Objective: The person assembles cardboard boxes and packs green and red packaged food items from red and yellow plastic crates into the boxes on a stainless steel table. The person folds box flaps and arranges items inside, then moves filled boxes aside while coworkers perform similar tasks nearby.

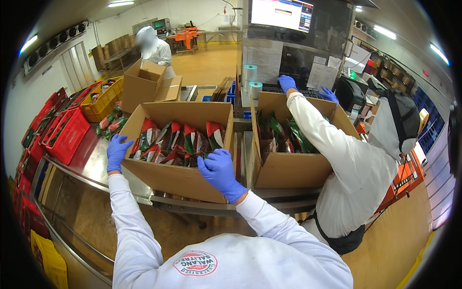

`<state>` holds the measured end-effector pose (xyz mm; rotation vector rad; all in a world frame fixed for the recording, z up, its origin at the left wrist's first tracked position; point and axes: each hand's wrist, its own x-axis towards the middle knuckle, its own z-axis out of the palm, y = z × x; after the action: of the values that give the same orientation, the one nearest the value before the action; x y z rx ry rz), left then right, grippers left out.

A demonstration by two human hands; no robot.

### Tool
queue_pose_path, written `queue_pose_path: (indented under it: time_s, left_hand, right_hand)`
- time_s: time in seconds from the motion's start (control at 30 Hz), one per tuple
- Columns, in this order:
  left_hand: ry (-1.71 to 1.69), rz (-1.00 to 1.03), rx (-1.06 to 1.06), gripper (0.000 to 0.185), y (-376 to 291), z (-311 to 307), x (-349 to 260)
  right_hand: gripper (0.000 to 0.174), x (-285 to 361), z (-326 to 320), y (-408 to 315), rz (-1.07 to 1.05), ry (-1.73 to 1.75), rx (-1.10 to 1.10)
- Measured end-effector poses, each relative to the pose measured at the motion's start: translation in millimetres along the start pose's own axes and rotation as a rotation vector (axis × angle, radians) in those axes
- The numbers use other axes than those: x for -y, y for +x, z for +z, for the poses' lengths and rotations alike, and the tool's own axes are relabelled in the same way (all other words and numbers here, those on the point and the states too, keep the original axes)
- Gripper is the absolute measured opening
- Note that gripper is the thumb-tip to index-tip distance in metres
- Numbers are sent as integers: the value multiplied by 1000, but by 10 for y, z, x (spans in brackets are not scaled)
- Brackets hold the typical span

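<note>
Before me stands an open cardboard box [177, 182], packed with rows of red, green and white plastic food packs [175, 135]. My left hand [117, 152], in a blue glove, holds the box at its near left corner, thumb and fingers spread against the cardboard. My right hand [221, 173], gloved alike, is at the near rim towards the right, its fingers curled over the edge. A bit of green shows beside those fingers; whether they touch a pack is hidden. The box rests on a roller conveyor [177, 202].
A second filled cardboard box [292, 169] stands close on the right; a co-worker [346, 162] reaches across it to a keyboard [306, 93]. Leftward, a steel table [97, 155] bears loose packs [112, 123], red crates [66, 135] and a yellow crate [103, 103]. Another person [155, 48] stands behind empty cartons [142, 85].
</note>
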<state>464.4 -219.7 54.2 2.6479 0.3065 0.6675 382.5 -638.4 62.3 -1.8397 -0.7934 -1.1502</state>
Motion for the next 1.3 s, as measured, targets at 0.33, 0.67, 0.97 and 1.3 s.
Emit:
queue_pose_path:
  time_s: [0.33, 0.67, 0.97, 1.3]
  left_hand:
    - [38, -17, 16, 52, 9, 6, 5]
    - [18, -60, 17, 51, -27, -28, -64]
    - [-14, 52, -44, 49, 1, 59, -32]
    - [129, -11, -61, 52, -131, 17, -208]
  right_hand:
    - [35, 4, 12, -11, 34, 7, 26]
    - [35, 8, 12, -9, 38, -8, 37]
    - [32, 10, -7, -1, 4, -35, 42]
    - [34, 44, -40, -34, 15, -46, 91]
